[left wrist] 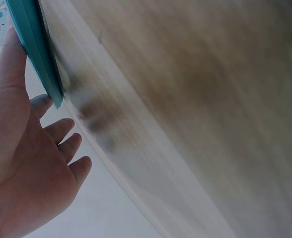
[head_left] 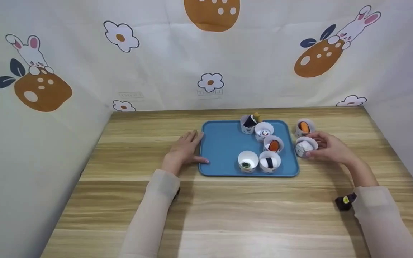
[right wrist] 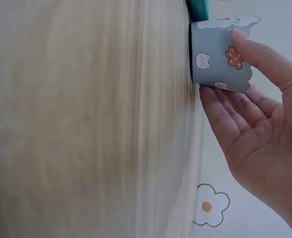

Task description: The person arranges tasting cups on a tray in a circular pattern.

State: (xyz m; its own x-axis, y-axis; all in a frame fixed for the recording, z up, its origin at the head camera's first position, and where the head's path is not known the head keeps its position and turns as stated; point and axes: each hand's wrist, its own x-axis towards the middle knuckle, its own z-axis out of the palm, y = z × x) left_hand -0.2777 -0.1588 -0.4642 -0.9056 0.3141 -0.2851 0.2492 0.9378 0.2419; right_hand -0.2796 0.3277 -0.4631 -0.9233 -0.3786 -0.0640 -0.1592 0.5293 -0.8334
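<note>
My right hand (head_left: 330, 147) holds a pale paper cup (right wrist: 220, 57) with bear and flower prints, fingers and thumb around its side. Something white (head_left: 305, 146) sits inside that cup, which stands just right of the blue tray (head_left: 219, 143). Behind it is another paper cup with an orange toy sushi piece (head_left: 304, 127). My left hand (head_left: 185, 152) lies along the tray's left edge, fingers extended and thumb (left wrist: 9, 59) against the rim. Grouped on the tray's right half are several paper cups, among them one with a black-banded white piece (head_left: 270, 163) and one with a red-orange piece (head_left: 274, 145).
At the tray's back edge a cup holds a dark sushi piece (head_left: 250, 121). A front cup (head_left: 248, 157) has a green piece inside. The wooden table (head_left: 228, 215) meets a patterned cloth wall (head_left: 167, 71) behind and at both sides. A dark object (head_left: 344, 202) shows beside the right sleeve.
</note>
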